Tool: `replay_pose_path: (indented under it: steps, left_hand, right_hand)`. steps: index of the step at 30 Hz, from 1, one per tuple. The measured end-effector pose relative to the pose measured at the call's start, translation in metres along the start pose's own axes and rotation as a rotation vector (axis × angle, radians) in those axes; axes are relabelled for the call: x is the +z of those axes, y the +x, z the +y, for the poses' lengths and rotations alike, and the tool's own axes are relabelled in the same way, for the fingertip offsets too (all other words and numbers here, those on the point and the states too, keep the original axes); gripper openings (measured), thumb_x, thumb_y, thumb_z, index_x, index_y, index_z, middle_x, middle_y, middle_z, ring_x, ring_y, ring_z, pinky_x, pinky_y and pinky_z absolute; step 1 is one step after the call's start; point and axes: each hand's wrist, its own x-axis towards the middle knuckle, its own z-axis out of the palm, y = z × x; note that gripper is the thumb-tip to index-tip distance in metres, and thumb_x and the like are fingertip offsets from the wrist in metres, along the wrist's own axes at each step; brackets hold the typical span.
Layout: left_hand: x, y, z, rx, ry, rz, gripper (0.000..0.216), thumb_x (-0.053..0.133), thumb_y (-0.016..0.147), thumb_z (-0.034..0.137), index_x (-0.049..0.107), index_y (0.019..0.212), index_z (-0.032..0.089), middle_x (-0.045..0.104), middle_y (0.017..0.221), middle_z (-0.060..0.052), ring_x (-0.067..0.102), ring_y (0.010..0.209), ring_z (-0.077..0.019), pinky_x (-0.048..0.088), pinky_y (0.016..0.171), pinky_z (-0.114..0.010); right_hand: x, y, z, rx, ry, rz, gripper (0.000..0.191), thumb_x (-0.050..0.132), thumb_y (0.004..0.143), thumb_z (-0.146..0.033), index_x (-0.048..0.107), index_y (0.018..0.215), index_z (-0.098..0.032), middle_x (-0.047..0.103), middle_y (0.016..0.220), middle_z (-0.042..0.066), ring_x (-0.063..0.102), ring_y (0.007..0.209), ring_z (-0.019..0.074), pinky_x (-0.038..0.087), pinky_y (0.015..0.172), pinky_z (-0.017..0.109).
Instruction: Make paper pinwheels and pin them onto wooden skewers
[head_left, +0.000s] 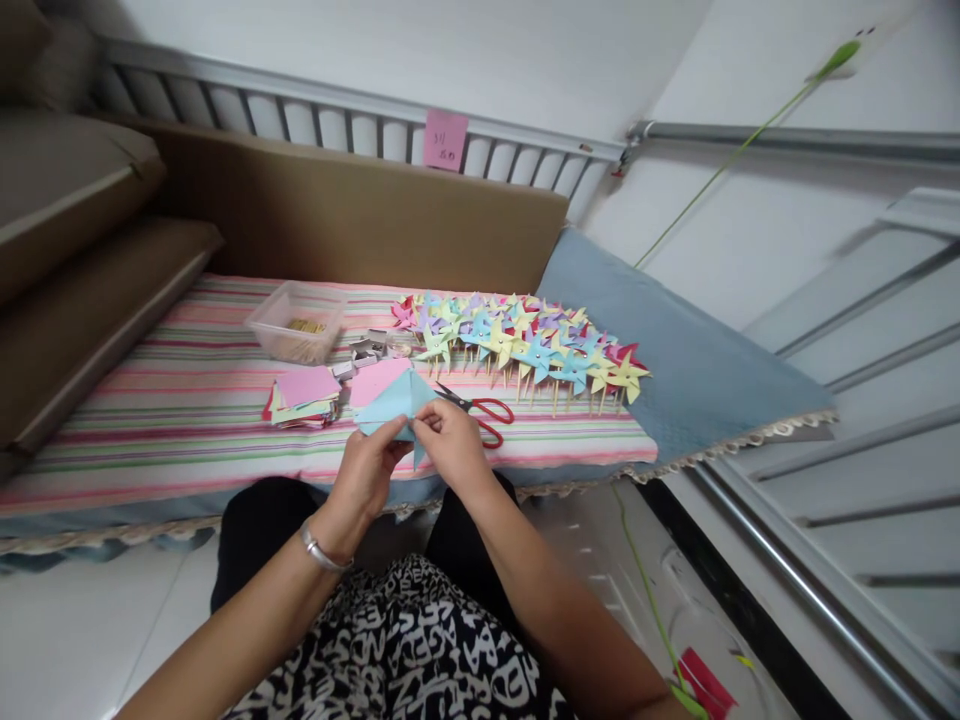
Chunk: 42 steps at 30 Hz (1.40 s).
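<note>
Between my two hands is a light blue sheet of paper (397, 392), creased and partly cut. My left hand (369, 462) pinches its near left edge. On the right side, the fingers of my right hand (450, 440) are closed on the same sheet near its middle. A pink sheet (379, 378) lies just beyond the blue one. Red-handled scissors (491, 405) rest beside my right hand, their handles partly hidden by it. Left of my hands sits a stack of coloured paper (306, 392).
Many paper pinwheels on sticks (517, 340) spread at the back right. A clear plastic box (289, 325) holds thin sticks, with small open boxes (367, 352) near it. Cardboard (337, 210) stands along the back railing; large packages (82, 300) lie at the left.
</note>
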Motion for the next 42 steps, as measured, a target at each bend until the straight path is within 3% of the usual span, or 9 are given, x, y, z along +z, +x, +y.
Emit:
replay_pose_path:
  steps: [7,15,20,23,25,27,32,42]
  left_hand:
    - [-0.001,-0.010,0.001,0.039,0.021,0.080,0.025,0.080,0.051,0.013,0.067,0.073,0.013,0.070,0.070,-0.002,0.062,0.062,-0.0148,0.048,0.060,-0.027]
    - [-0.002,-0.023,0.004,0.069,0.091,0.105,0.032,0.080,0.050,0.016,0.065,0.078,0.013,0.069,0.074,-0.001,0.062,0.064,-0.0144,0.050,0.060,-0.026]
    - [-0.003,-0.020,0.013,-0.034,0.178,0.028,0.035,0.079,0.050,0.016,0.064,0.081,0.013,0.069,0.074,-0.002,0.064,0.063,-0.0164,0.053,0.060,-0.029]
    - [-0.004,-0.018,0.016,-0.122,0.248,-0.023,0.040,0.078,0.049,0.014,0.064,0.086,0.013,0.069,0.072,-0.002,0.063,0.060,-0.0167,0.053,0.058,-0.029]
    - [-0.005,-0.018,0.016,-0.165,0.303,-0.075,0.042,0.078,0.050,0.015,0.064,0.089,0.014,0.069,0.071,-0.002,0.063,0.059,-0.0171,0.053,0.056,-0.029]
    - [-0.006,-0.020,0.015,-0.184,0.352,-0.105,0.041,0.077,0.051,0.015,0.063,0.090,0.015,0.069,0.071,-0.002,0.063,0.057,-0.0167,0.052,0.054,-0.028]
    - [-0.007,-0.028,0.012,-0.193,0.372,-0.072,0.036,0.078,0.049,0.016,0.064,0.082,0.013,0.067,0.065,-0.001,0.059,0.052,-0.0138,0.049,0.050,-0.025]
    - [-0.009,-0.032,-0.004,-0.158,0.221,-0.023,0.037,0.079,0.047,0.022,0.067,0.080,0.010,0.068,0.062,-0.003,0.061,0.055,-0.0163,0.048,0.057,-0.027]
  right_hand:
    - [0.001,-0.011,-0.013,0.002,-0.006,-0.004,0.006,0.057,0.072,-0.019,0.056,0.066,-0.020,0.058,0.060,-0.002,0.056,0.058,0.0137,0.043,0.054,0.023]
    - [-0.005,-0.023,-0.021,-0.038,-0.057,-0.014,0.008,0.053,0.074,-0.020,0.057,0.067,-0.021,0.058,0.059,-0.003,0.058,0.058,0.0137,0.044,0.057,0.024]
    - [-0.030,-0.014,-0.012,-0.043,-0.046,0.122,0.015,0.060,0.074,-0.028,0.063,0.086,-0.021,0.068,0.085,0.003,0.064,0.079,0.0180,0.050,0.075,0.031]
    - [-0.039,-0.010,-0.006,0.079,0.138,-0.016,0.028,0.069,0.066,-0.030,0.064,0.092,-0.020,0.069,0.096,0.006,0.064,0.090,0.0213,0.051,0.080,0.034]
    - [-0.039,-0.011,-0.004,0.168,0.314,-0.181,0.028,0.071,0.064,-0.027,0.064,0.091,-0.020,0.070,0.091,0.004,0.066,0.083,0.0206,0.051,0.075,0.033]
    - [-0.036,-0.015,-0.002,0.220,0.403,-0.260,0.030,0.071,0.063,-0.023,0.064,0.092,-0.020,0.070,0.084,0.001,0.065,0.074,0.0191,0.051,0.068,0.031]
    - [-0.027,-0.025,-0.001,0.268,0.415,-0.181,0.039,0.072,0.056,-0.015,0.064,0.093,-0.020,0.067,0.076,-0.002,0.062,0.067,0.0171,0.047,0.060,0.027]
    - [-0.006,-0.035,0.002,0.293,0.640,0.022,0.042,0.072,0.053,-0.018,0.061,0.094,-0.019,0.068,0.082,0.000,0.062,0.073,0.0180,0.048,0.067,0.029]
